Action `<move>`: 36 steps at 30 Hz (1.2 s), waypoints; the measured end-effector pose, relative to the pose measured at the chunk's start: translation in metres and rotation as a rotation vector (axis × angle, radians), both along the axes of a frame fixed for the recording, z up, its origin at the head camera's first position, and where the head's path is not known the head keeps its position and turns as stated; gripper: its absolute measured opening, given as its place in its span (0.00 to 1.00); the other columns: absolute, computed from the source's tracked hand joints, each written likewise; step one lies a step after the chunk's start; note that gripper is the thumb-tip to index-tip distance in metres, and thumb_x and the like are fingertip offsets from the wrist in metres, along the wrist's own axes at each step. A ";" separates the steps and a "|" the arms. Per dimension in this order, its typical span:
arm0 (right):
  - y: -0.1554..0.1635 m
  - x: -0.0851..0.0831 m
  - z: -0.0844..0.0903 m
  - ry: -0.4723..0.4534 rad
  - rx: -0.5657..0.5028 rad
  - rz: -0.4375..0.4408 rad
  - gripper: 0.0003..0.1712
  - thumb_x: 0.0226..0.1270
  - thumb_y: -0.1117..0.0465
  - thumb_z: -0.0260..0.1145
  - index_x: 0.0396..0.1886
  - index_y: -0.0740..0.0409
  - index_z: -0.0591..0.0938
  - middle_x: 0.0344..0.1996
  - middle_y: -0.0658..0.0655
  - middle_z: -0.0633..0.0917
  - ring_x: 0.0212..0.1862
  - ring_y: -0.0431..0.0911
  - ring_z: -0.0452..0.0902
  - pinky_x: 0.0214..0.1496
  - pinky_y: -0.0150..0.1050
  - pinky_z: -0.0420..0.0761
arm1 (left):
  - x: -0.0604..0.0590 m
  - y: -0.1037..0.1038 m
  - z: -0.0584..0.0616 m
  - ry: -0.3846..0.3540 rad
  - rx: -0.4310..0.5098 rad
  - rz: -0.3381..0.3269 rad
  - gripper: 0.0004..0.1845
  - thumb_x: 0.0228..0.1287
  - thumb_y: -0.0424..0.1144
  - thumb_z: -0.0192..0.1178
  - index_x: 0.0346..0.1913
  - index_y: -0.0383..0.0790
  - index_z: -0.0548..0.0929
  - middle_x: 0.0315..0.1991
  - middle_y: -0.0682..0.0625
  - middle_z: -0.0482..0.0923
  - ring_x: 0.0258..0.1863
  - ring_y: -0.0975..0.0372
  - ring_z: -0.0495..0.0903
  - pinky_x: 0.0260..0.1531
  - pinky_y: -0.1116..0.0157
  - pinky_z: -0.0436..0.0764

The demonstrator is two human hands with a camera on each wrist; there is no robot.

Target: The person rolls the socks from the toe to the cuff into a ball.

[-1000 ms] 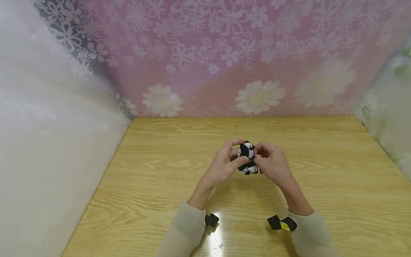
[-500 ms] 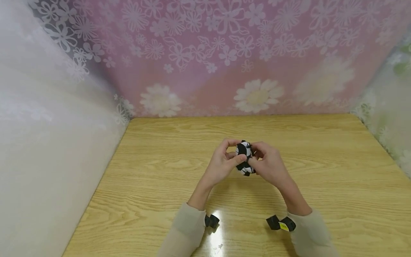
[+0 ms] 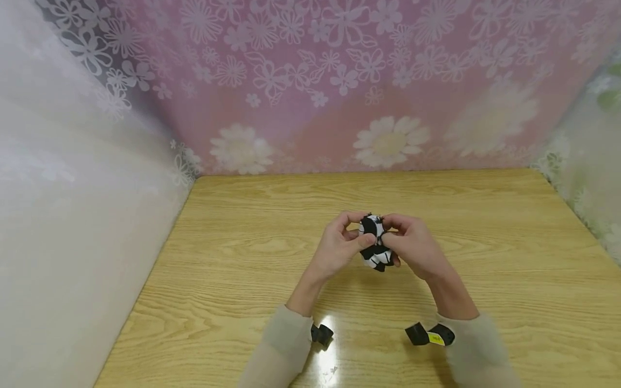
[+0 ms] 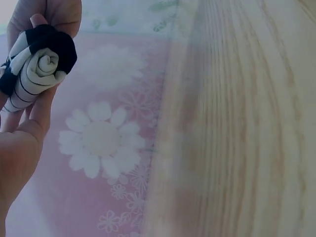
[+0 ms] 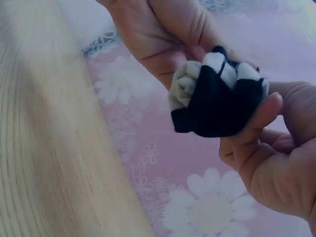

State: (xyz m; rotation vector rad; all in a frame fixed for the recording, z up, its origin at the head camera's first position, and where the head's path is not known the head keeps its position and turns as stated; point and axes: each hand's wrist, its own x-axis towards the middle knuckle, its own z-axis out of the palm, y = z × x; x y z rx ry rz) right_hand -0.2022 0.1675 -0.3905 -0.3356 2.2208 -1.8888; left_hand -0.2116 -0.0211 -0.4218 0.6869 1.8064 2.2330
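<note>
A black-and-white rolled-up sock (image 3: 380,258) is held up over the table between both hands. Its coiled end shows as a pale spiral in the left wrist view, on the rolled sock (image 4: 42,66). My left hand (image 3: 335,248) grips it from the left, thumb across the near face and fingers behind. From the right, my right hand (image 3: 416,248) pinches the upper edge between thumb and fingers. Dark fabric wraps round the roll (image 5: 217,103) in the right wrist view, with loose threads along the upper edge.
The wood-grain table (image 3: 233,280) spreads below both hands. A pink flowered backdrop (image 3: 301,129) stands along its far edge, with a pale sheet (image 3: 73,226) on the left side. Black wrist devices (image 3: 322,335) stick out from the sleeves.
Both hands have stayed around the sock, with small shifts of the right hand's fingers at its edge. Over the last half second, the roll has moved slightly right and its lower end has swung right.
</note>
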 end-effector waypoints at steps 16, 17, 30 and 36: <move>-0.006 -0.001 -0.001 0.022 0.215 0.020 0.27 0.60 0.75 0.57 0.62 0.69 0.75 0.30 0.63 0.81 0.21 0.47 0.78 0.24 0.47 0.84 | -0.001 0.003 0.001 -0.187 0.164 0.164 0.22 0.68 0.22 0.57 0.64 0.26 0.72 0.49 0.43 0.75 0.39 0.61 0.83 0.37 0.68 0.84; -0.006 -0.002 -0.003 -0.001 0.171 0.021 0.29 0.60 0.76 0.56 0.64 0.70 0.73 0.30 0.63 0.81 0.21 0.47 0.78 0.24 0.46 0.84 | -0.001 0.004 0.001 -0.218 0.206 0.176 0.21 0.69 0.22 0.56 0.64 0.25 0.72 0.49 0.44 0.75 0.40 0.61 0.83 0.37 0.69 0.84; -0.029 -0.005 -0.022 -0.312 -0.564 0.025 0.17 0.71 0.77 0.46 0.55 0.60 0.63 0.46 0.57 0.80 0.42 0.44 0.83 0.41 0.40 0.86 | -0.001 0.014 0.014 -0.372 0.591 0.350 0.14 0.71 0.22 0.51 0.46 0.41 0.83 0.49 0.45 0.77 0.47 0.59 0.80 0.46 0.68 0.83; -0.030 -0.005 -0.025 -0.445 -0.646 0.098 0.14 0.78 0.71 0.45 0.49 0.66 0.77 0.42 0.56 0.82 0.40 0.42 0.82 0.42 0.38 0.85 | 0.001 0.015 0.012 -0.267 0.600 0.333 0.19 0.68 0.18 0.51 0.45 0.45 0.85 0.47 0.46 0.79 0.45 0.60 0.81 0.44 0.68 0.84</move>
